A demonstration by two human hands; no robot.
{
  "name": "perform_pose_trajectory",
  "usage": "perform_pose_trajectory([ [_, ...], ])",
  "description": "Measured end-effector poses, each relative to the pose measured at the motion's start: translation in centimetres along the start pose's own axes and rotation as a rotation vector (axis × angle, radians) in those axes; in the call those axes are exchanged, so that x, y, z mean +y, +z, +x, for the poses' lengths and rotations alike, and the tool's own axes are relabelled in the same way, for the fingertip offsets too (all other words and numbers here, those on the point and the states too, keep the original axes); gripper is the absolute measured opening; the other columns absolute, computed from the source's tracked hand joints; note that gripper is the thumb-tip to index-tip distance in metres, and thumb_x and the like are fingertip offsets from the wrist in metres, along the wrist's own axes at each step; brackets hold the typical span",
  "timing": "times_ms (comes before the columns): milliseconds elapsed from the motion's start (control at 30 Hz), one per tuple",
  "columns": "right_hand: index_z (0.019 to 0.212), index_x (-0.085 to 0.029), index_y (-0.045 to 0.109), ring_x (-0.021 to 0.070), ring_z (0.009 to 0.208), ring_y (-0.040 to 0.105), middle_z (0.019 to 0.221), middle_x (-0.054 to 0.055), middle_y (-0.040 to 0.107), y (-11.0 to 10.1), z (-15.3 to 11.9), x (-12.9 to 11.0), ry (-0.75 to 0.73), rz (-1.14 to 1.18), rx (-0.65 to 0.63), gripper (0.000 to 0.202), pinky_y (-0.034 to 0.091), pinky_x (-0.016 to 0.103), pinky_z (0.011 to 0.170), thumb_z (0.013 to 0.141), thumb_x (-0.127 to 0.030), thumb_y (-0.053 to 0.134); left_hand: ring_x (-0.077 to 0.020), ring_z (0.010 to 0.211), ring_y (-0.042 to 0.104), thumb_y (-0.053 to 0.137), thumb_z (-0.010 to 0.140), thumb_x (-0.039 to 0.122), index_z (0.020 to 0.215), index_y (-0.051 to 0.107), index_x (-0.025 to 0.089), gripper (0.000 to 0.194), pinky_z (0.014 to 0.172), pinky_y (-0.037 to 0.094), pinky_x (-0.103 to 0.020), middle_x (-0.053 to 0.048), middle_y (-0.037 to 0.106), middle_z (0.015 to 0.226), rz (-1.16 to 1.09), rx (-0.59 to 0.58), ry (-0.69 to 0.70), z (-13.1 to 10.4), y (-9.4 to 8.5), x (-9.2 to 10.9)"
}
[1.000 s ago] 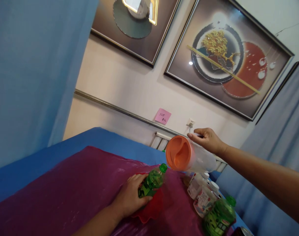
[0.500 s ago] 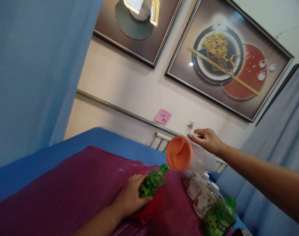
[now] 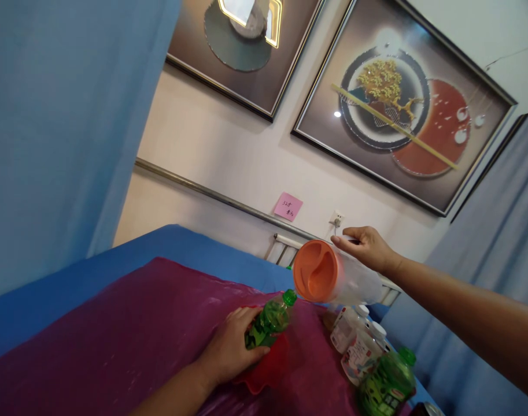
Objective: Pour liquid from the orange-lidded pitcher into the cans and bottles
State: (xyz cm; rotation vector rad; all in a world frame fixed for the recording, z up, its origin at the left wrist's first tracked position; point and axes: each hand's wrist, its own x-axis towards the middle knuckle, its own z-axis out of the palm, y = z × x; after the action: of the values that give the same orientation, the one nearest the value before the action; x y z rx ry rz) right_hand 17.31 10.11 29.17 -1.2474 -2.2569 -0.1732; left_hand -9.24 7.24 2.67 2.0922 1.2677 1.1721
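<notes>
My left hand (image 3: 235, 346) is wrapped round a green plastic bottle (image 3: 270, 320) with its green cap on. The bottle leans to the right over a red wavy-edged piece (image 3: 272, 364), which is partly hidden by the hand. My right hand (image 3: 370, 248) grips the handle of a clear plastic pitcher (image 3: 359, 283) with an orange lid (image 3: 316, 271). The pitcher is tipped on its side in the air, lid toward the left, above and right of the bottle. No liquid can be seen coming from it.
Two white-capped bottles (image 3: 362, 349), a larger green bottle (image 3: 389, 381) and a dark can top (image 3: 426, 409) line the right edge. A purple plastic sheet (image 3: 151, 329) covers the blue bed surface (image 3: 177, 245). Blue curtains (image 3: 64, 127) hang at both sides; a metal rail (image 3: 220, 196) runs along the wall.
</notes>
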Motion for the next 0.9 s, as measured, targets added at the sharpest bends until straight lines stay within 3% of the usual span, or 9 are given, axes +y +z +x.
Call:
perform_pose_trajectory([
  [900,0.057,-0.024,0.025,0.0106,0.055,0.024,0.058,-0.005,0.021,-0.1,-0.11,0.42,0.002,0.008,0.0,0.058,0.019,0.027,0.049,0.084,-0.066,0.054,-0.0328,0.117,0.061,0.083,0.06,0.028,0.124,0.064,0.023,0.066,0.106,0.044,-0.045,-0.009,0.069,0.125,-0.002,-0.001,-0.01,0.13,0.17,-0.18],
])
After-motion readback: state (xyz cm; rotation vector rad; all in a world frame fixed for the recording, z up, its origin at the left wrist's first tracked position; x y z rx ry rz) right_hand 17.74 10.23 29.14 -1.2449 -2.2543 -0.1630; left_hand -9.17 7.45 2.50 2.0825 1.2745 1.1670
